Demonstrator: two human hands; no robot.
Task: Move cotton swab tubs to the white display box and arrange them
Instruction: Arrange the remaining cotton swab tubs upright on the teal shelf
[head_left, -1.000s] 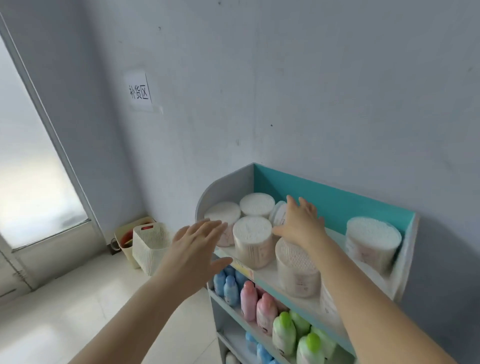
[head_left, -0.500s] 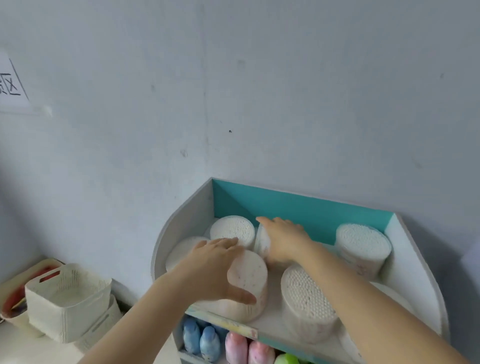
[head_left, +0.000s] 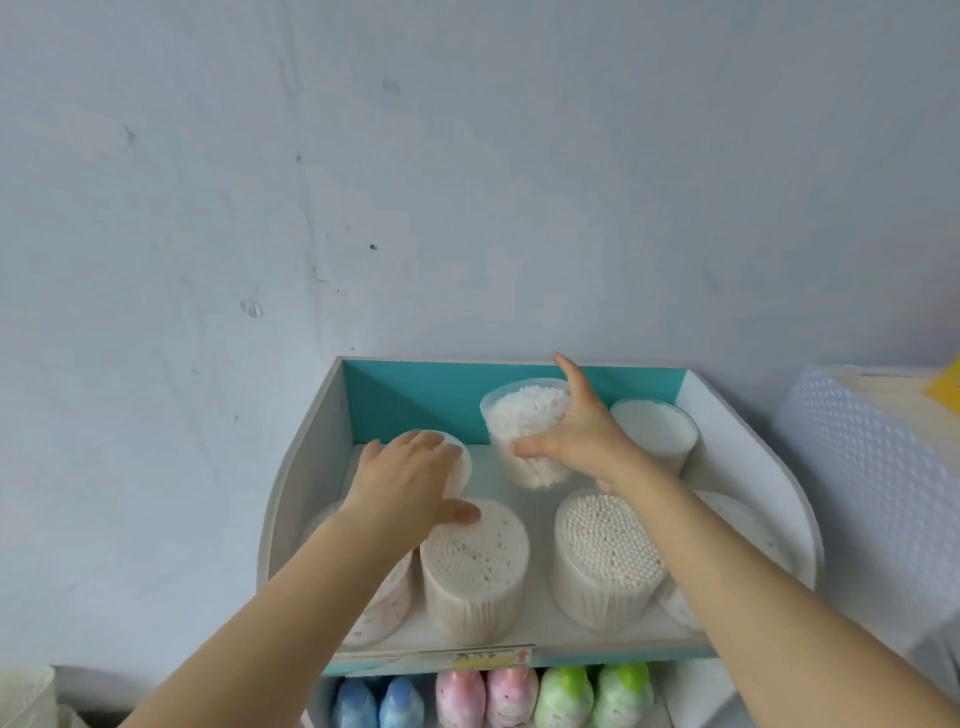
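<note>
Head view looks down past a scuffed pale blue-grey wall (head_left: 467, 182) onto the top of a white display shelf with a teal back panel (head_left: 415, 400); that top tier is where all the cotton swab tubs sit; off to the right edge there's a white dimpled plastic-wrapped pack (head_left: 872, 467), only partly in frame.

Both bare forearms reach in from the bottom; the right hand (head_left: 576, 441) has its fingers spread around the side of a clear round tub of fluffy white cotton swabs (head_left: 524, 410), tilted near the teal panel, thumb on its near side; looks like a grasp. Just right of it, touching the hand's far side, stands a white-topped round tub (head_left: 657, 428).

The left hand (head_left: 405, 478) lies palm-down over a round tub at the back left (head_left: 457, 457), fingers curled loosely over its top, thumb resting on the lid of a front cream-coloured round tub (head_left: 475, 561); can't tell if it's really gripping or just resting.

Front right is a round tub packed with upright white swab tips (head_left: 602, 551); another tub sits half-hidden under each arm.

Below, a row of small bottles: blue (head_left: 374, 704), pink (head_left: 485, 696), green (head_left: 592, 693); a yellow price label (head_left: 491, 657) is on the shelf lip.
</note>
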